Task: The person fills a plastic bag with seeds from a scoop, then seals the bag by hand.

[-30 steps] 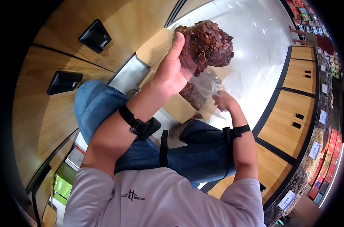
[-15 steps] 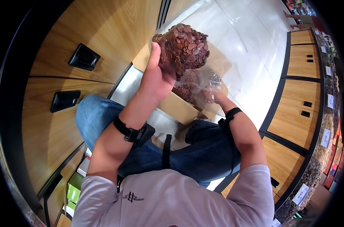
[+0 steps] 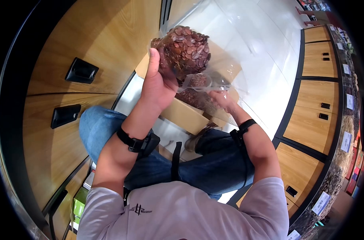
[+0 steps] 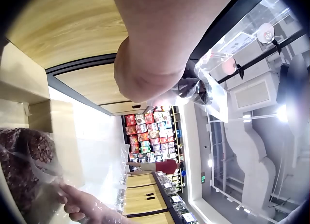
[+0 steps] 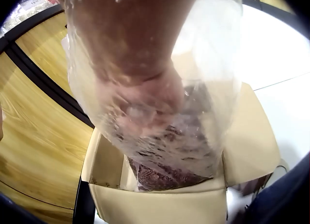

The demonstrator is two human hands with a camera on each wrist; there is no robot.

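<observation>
In the head view my left hand (image 3: 160, 90) holds up a clear plastic bag packed with flat, dark red-brown melon seeds (image 3: 188, 52). Its thumb points up along the bag's near side, while the other fingers are hidden behind the bag. My right hand (image 3: 224, 100), lower and to the right, pinches clear plastic over an opened cardboard box (image 3: 186, 116). Thumb and fingers come together on that film in the left wrist view, where the same hand (image 4: 80, 204) shows beside seeds (image 4: 29, 156) in the box. Loose film covers much of the right wrist view.
Wooden cabinets with black handles (image 3: 82, 70) stand close on the left. Another cabinet row (image 3: 310, 116) runs along the right under bins with price tags. The box sits on the pale floor (image 3: 266, 48) in front of my bent, jeans-clad legs (image 3: 198, 168).
The head view has turned, shifting the left cabinets downward. My left hand and the seed bag have moved left in view. My right hand has come closer to the bag, its fingers drawn together.
</observation>
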